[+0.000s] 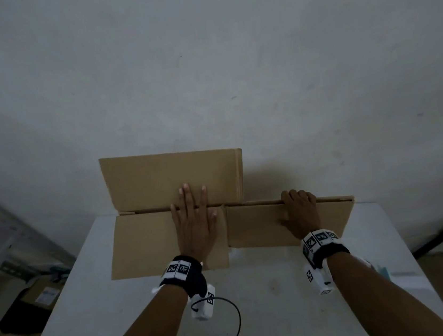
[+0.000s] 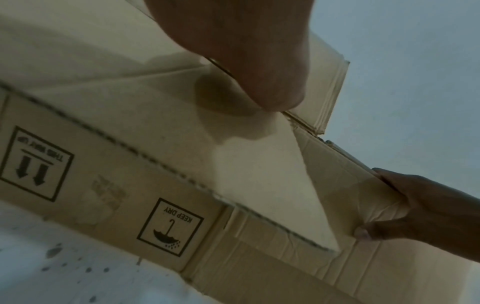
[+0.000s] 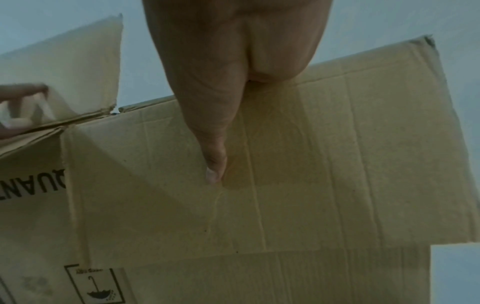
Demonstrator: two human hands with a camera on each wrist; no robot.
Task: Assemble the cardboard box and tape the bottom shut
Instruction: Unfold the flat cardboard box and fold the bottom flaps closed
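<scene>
Left hand (image 1: 194, 227) flat, grip apart, pressing cardboard box (image 1: 151, 240) on tabletop (image 1: 271, 287); right hand (image 1: 301, 211) grip clamped on flap (image 1: 255, 225) edge.

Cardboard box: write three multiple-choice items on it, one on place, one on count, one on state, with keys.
1. Where does the cardboard box lie?
A. on the white table
B. on the floor
C. on a shelf

2. How many hands touch the box?
A. none
B. one
C. two

3. How does the right hand meet the box?
A. flat with straight fingers
B. fingers curled over the far edge of a flap
C. hovering clear of it

Key: 1 A, the head view shows the box on the table top. 2 C, the left hand presses flat on the box while the right hand grips it. 3 B, the head view shows the right fingers hooked over the flap's far edge, with the thumb on its near face.
</scene>
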